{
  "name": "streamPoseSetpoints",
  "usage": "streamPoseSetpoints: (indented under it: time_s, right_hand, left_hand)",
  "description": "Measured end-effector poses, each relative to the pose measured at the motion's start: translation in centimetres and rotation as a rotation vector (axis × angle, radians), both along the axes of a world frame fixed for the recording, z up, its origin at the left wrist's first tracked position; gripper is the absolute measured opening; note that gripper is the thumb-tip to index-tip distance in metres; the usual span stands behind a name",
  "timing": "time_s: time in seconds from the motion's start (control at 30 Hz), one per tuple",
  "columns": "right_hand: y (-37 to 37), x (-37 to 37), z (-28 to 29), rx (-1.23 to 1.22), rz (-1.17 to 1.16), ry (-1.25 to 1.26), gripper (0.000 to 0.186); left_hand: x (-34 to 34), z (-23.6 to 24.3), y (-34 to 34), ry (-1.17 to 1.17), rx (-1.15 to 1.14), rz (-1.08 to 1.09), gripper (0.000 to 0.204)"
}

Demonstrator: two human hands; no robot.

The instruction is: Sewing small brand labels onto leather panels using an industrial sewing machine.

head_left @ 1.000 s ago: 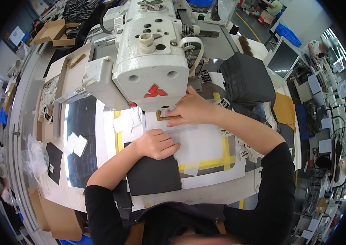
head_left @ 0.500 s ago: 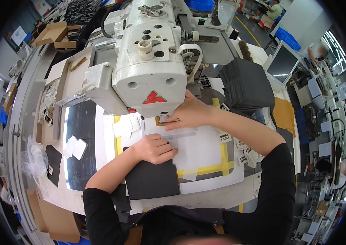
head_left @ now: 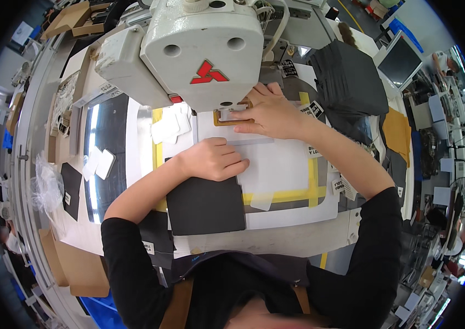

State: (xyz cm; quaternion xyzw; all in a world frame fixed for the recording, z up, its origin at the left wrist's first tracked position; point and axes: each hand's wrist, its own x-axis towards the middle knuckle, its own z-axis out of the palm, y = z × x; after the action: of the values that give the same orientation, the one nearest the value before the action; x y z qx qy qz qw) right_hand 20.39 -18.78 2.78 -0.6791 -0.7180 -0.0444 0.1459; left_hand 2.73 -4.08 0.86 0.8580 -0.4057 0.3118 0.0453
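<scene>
My left hand is curled into a loose fist over the far edge of a black rectangular panel, with its fingertips tucked out of sight. The panel lies near me on the white work plate. My right hand reaches under the white sewing machine head. Its fingers are stretched out over a small brass-coloured clamp frame, one fingertip lying inside the frame's opening. A small pale piece shows within that opening. The needle area is mostly hidden behind the machine head.
White rounded cards lie left of the clamp frame. A tall stack of black panels stands at the right, with printed labels nearer me. Yellow tape borders the plate. An open cardboard box sits at lower left.
The whole view has shifted, so the machine and both hands sit higher in the picture. My right hand's fingers are spread wider at the clamp frame. My left hand stays on the panel.
</scene>
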Motion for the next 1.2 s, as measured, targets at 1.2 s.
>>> streamPoseSetpoints:
  time_s: [1.2]
  right_hand:
    - [-14.7,-14.5,-2.1,0.24,-0.596,0.069,0.032]
  left_hand:
    - [-14.1,2.1,-6.4,0.966,-0.888,0.617,0.013]
